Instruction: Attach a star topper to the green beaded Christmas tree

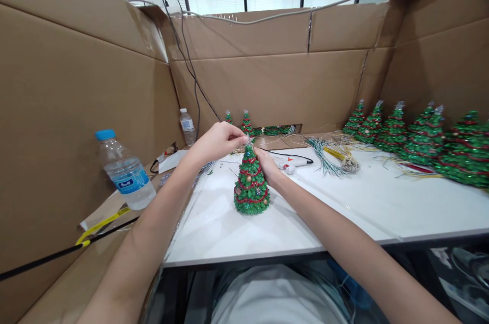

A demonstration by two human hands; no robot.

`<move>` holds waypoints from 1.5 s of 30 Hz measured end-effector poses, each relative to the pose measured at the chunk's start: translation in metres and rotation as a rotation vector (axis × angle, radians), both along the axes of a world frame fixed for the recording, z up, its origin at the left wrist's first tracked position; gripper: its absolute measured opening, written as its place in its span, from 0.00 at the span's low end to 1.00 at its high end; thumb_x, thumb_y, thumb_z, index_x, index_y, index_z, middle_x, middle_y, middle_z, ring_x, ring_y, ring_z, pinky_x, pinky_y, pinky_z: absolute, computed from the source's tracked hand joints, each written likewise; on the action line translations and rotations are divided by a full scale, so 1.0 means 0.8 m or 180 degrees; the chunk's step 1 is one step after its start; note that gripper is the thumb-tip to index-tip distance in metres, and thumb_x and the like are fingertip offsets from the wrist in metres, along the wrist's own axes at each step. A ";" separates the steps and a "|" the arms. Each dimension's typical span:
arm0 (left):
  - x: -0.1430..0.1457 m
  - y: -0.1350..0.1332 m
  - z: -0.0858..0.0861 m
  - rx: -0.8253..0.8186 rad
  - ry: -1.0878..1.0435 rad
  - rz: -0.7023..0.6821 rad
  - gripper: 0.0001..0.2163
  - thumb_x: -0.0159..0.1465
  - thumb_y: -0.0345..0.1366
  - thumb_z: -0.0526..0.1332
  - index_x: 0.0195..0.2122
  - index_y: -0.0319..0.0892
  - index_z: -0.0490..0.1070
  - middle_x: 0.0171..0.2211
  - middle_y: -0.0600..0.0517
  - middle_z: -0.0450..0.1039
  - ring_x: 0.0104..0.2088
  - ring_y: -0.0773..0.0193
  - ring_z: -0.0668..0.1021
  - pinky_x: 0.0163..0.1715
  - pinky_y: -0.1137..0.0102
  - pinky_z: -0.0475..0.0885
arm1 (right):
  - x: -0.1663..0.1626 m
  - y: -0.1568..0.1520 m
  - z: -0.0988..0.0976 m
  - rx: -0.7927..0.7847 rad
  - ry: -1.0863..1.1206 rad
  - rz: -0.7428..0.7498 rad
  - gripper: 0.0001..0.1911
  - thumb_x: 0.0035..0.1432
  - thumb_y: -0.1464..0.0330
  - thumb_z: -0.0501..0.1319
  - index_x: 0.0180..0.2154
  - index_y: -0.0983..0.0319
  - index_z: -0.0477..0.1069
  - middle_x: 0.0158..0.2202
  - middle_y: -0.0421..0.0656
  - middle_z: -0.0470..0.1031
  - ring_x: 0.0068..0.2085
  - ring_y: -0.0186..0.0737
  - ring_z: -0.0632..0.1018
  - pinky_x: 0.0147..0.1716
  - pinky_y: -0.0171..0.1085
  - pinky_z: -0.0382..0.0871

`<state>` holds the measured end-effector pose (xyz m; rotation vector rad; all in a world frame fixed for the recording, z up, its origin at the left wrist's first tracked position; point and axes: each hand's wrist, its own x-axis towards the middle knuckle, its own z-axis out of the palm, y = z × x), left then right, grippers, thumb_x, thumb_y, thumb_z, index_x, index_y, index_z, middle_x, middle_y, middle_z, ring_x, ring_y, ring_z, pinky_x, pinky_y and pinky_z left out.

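A small green Christmas tree with red garlands and coloured baubles stands upright on the white table. My left hand is closed in a pinch at the tree's tip, on a tiny silvery piece I cannot make out. My right hand rests against the tree's right side, behind it; its fingers are mostly hidden by the tree.
A row of finished trees lines the right edge. A bundle of green wires and a white glue gun lie behind the tree. Two water bottles stand at the left. Cardboard walls surround the table.
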<state>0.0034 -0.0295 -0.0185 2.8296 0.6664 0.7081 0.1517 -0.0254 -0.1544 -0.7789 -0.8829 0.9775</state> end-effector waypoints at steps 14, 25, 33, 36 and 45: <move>-0.003 -0.004 0.002 0.0099 0.0029 0.0128 0.14 0.62 0.42 0.56 0.28 0.37 0.76 0.17 0.57 0.55 0.21 0.71 0.58 0.21 0.73 0.51 | 0.030 -0.011 0.022 0.0035 -0.0100 -0.0977 0.21 0.55 0.55 0.60 0.22 0.59 0.54 0.19 0.32 0.51 0.20 0.27 0.52 0.18 0.32 0.42; 0.001 -0.021 -0.001 0.0535 -0.0413 0.0298 0.09 0.58 0.39 0.62 0.35 0.40 0.78 0.20 0.55 0.67 0.22 0.70 0.66 0.23 0.74 0.56 | 0.019 -0.023 0.026 0.0383 -0.0945 -0.1621 0.26 0.57 0.48 0.55 0.20 0.59 0.52 0.20 0.35 0.49 0.23 0.31 0.54 0.23 0.34 0.47; -0.005 -0.027 0.006 0.0879 -0.0286 0.0392 0.09 0.59 0.39 0.60 0.32 0.41 0.79 0.21 0.54 0.70 0.23 0.70 0.67 0.24 0.74 0.54 | 0.017 -0.026 0.029 0.0313 -0.0900 -0.1520 0.27 0.55 0.46 0.56 0.20 0.59 0.51 0.20 0.35 0.49 0.23 0.30 0.53 0.22 0.34 0.45; -0.006 -0.027 0.007 0.0900 -0.0297 0.0450 0.10 0.61 0.39 0.59 0.34 0.42 0.80 0.22 0.54 0.72 0.24 0.69 0.68 0.25 0.73 0.55 | 0.017 -0.026 0.030 0.0259 -0.0836 -0.1464 0.27 0.54 0.46 0.57 0.20 0.58 0.52 0.20 0.35 0.49 0.22 0.30 0.52 0.21 0.34 0.44; -0.007 -0.030 0.010 0.0896 -0.0314 0.0611 0.11 0.63 0.39 0.58 0.36 0.42 0.79 0.25 0.52 0.77 0.26 0.67 0.72 0.27 0.72 0.58 | 0.014 -0.026 0.029 0.0249 -0.0803 -0.1495 0.25 0.56 0.49 0.57 0.20 0.58 0.52 0.18 0.35 0.49 0.23 0.31 0.52 0.22 0.35 0.45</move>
